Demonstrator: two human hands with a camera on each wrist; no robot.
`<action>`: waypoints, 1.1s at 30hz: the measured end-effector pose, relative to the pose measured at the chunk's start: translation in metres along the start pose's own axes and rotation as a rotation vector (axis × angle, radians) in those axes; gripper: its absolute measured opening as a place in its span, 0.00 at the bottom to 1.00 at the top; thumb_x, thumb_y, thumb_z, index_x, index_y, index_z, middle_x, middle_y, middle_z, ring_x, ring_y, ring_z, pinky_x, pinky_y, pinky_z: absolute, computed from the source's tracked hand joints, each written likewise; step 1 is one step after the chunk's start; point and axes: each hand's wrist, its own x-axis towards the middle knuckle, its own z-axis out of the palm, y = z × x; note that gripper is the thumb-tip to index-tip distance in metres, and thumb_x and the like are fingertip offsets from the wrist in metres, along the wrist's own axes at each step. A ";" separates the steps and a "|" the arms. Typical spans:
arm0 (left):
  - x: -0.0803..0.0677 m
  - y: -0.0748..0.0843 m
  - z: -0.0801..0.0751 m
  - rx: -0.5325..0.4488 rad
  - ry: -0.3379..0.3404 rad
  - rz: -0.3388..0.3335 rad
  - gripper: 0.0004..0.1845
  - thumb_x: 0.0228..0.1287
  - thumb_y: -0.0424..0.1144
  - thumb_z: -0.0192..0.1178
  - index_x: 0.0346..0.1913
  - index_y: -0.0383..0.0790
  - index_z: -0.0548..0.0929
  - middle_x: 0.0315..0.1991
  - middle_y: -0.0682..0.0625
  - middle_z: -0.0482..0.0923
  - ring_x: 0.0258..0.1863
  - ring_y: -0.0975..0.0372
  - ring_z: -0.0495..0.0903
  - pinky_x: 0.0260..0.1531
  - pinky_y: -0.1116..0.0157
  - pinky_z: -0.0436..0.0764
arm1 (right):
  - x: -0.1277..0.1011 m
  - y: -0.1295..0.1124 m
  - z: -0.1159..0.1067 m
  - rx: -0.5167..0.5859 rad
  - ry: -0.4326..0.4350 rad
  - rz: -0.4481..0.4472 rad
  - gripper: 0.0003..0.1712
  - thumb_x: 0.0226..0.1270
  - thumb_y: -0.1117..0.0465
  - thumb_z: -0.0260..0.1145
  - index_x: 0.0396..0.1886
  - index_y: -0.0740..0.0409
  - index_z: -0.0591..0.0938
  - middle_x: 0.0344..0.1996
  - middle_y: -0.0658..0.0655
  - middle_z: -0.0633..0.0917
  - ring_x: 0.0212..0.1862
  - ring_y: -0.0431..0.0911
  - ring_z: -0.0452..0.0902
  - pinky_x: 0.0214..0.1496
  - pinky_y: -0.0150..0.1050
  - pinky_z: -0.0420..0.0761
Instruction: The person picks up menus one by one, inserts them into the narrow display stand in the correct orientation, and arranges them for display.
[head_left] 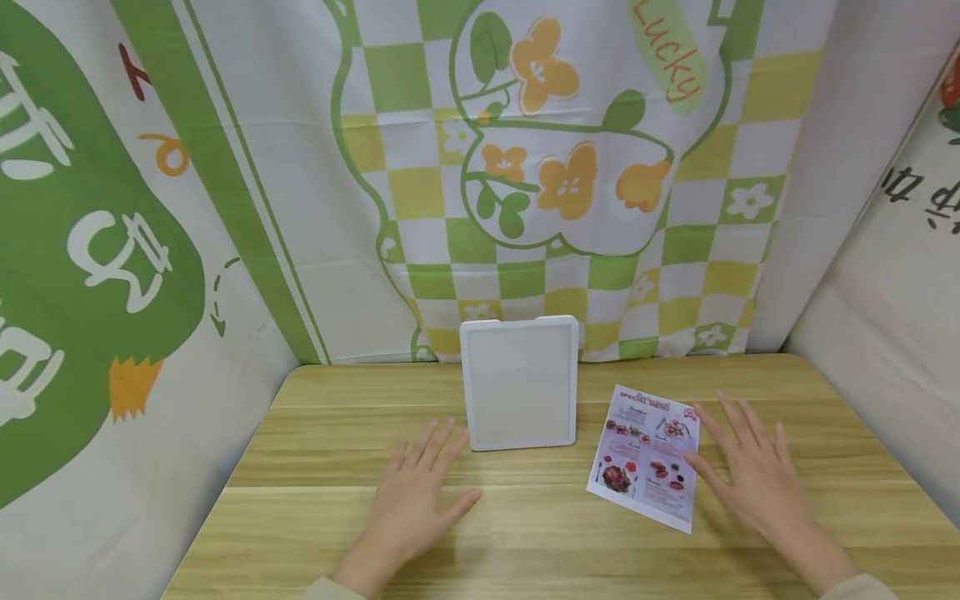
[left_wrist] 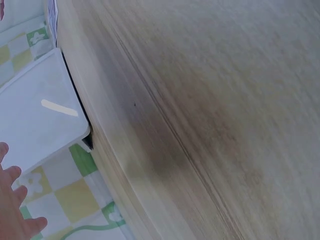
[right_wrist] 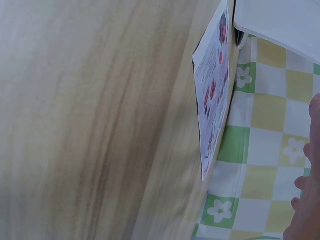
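A white-framed board (head_left: 519,385) stands upright near the back of the table, its pale front facing me. To its right a printed menu sheet (head_left: 647,457) lies on the wood, headed "Special Menu" and showing food pictures. My left hand (head_left: 420,496) is spread in front of the board's lower left, holding nothing. My right hand (head_left: 753,475) is spread by the menu's right side, its thumb and index fingertip overlapping the edge in the head view; I cannot tell whether they touch it. The left wrist view shows the board (left_wrist: 42,112), and the right wrist view shows the menu (right_wrist: 214,95).
The wooden table (head_left: 525,542) reaches back to a checked green and yellow curtain (head_left: 517,279) with flowers. Printed cloth (head_left: 90,250) hangs on the left, and a pale cloth wall (head_left: 892,333) closes the right side.
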 end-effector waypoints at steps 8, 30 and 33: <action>0.007 0.012 0.005 -0.036 -0.041 0.097 0.39 0.67 0.64 0.55 0.76 0.52 0.61 0.77 0.50 0.55 0.75 0.51 0.53 0.68 0.40 0.57 | -0.008 0.000 0.001 -0.004 -0.012 -0.011 0.45 0.71 0.44 0.61 0.80 0.42 0.51 0.79 0.56 0.42 0.78 0.60 0.34 0.71 0.59 0.22; 0.051 0.061 0.030 -0.109 -0.167 0.308 0.35 0.72 0.61 0.51 0.77 0.54 0.60 0.76 0.52 0.58 0.73 0.53 0.59 0.66 0.45 0.64 | -0.027 -0.006 0.005 0.030 -0.051 -0.048 0.40 0.71 0.44 0.61 0.78 0.48 0.59 0.78 0.59 0.47 0.77 0.61 0.38 0.71 0.54 0.22; 0.058 0.069 0.034 -0.136 -0.180 0.338 0.35 0.72 0.60 0.52 0.77 0.54 0.60 0.76 0.51 0.58 0.73 0.53 0.60 0.66 0.46 0.64 | -0.029 -0.008 0.006 0.055 -0.072 -0.032 0.40 0.71 0.44 0.61 0.77 0.48 0.60 0.78 0.62 0.49 0.77 0.63 0.40 0.71 0.56 0.23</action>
